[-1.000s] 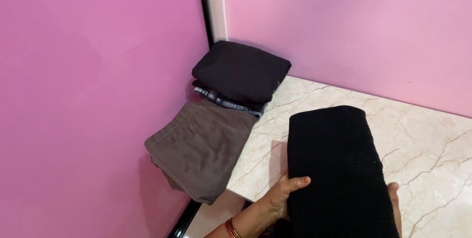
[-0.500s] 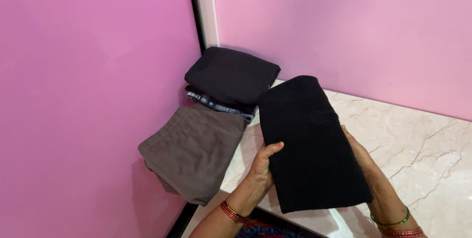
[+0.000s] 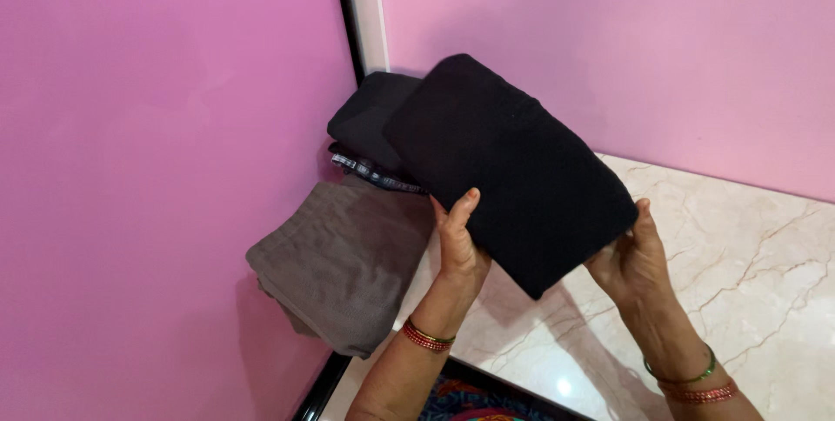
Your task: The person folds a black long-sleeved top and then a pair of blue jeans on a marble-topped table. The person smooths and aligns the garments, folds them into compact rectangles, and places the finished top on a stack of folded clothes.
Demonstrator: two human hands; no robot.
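Both hands carry a folded black cloth (image 3: 509, 164) in the air, tilted so its far end points toward the corner of the pink walls (image 3: 156, 125). The left hand (image 3: 458, 243) grips the cloth's near left edge, thumb on top and fingers hidden underneath. The right hand (image 3: 631, 260) clasps the near right corner the same way — thumb over the edge, the rest of the hand below the fabric. Red bangles (image 3: 424, 337) ring the left wrist, and a green and a red bangle sit on the right wrist.

The cloth hovers above the stack in the corner and partly hides it. That stack is a folded dark garment (image 3: 365, 116) lying on a piece with a blue patterned edge (image 3: 370, 170), both pushed against the wall. Just in front of the stack lies a folded grey-brown garment (image 3: 344, 264), its near end hanging past the edge of the marble desk (image 3: 748, 256). The held cloth touches neither the desk nor — as far as can be seen — the stack beneath it. The desk is pale, veined stone with a dark front rim.
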